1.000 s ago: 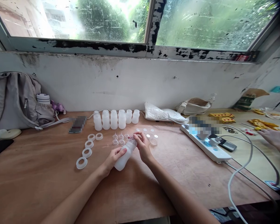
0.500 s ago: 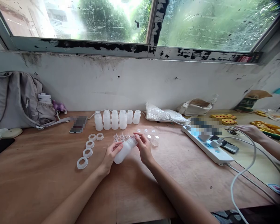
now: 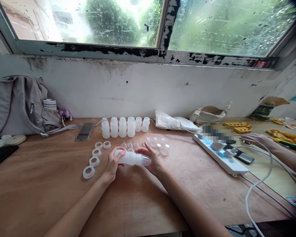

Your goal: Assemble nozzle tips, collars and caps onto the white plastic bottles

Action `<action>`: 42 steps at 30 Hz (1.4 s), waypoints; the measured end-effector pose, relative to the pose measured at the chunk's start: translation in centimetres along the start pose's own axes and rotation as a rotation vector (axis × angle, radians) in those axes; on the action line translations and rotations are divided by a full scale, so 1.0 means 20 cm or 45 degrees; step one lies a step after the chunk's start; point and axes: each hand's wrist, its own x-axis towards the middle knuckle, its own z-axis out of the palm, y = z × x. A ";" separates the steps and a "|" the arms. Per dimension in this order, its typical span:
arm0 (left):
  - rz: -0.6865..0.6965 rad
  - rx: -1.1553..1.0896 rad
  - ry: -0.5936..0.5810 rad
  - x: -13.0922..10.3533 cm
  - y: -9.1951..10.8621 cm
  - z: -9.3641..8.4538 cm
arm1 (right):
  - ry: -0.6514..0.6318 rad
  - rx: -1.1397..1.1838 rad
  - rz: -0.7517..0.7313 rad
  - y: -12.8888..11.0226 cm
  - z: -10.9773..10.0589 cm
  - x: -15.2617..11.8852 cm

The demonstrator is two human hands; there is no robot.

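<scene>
A frosted white baby bottle lies nearly level between my hands above the table, its clear domed cap pointing right. My left hand is closed around its base end. My right hand is curled about the capped end, with some fingers hidden behind the bottle. Just beyond it are several clear nipples, partly covered by the bottle and hands. Left of my left hand, several translucent collar rings form a bent row. Small clear discs and caps lie past my right hand.
Several frosted bottles stand in a row near the wall. A white power strip with looping cables lies to the right, near a phone. Another person's hand is at far right. A backpack sits at left.
The bottle has swung from a slant to nearly level, and its clear cap now shows plainly. My right hand has shifted from pinching the tip to curling around the capped end.
</scene>
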 end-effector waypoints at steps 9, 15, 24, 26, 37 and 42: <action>0.174 0.224 0.078 -0.02 0.06 -0.01 | -0.129 -0.075 0.148 -0.01 0.03 -0.02; 0.361 0.402 0.157 -0.05 0.01 0.00 | -0.106 -0.031 0.143 0.02 0.02 -0.01; 0.507 0.507 0.249 -0.08 -0.05 0.01 | -0.120 -0.081 0.089 0.06 0.03 -0.02; 0.521 0.512 0.260 -0.08 -0.05 0.01 | -0.120 -0.075 0.058 0.07 0.03 -0.02; 0.893 0.700 0.251 -0.11 -0.10 0.03 | 0.225 -0.054 -0.216 0.07 -0.02 0.03; 1.049 0.806 0.000 -0.11 -0.10 0.05 | 0.589 0.214 -0.369 0.03 -0.08 0.08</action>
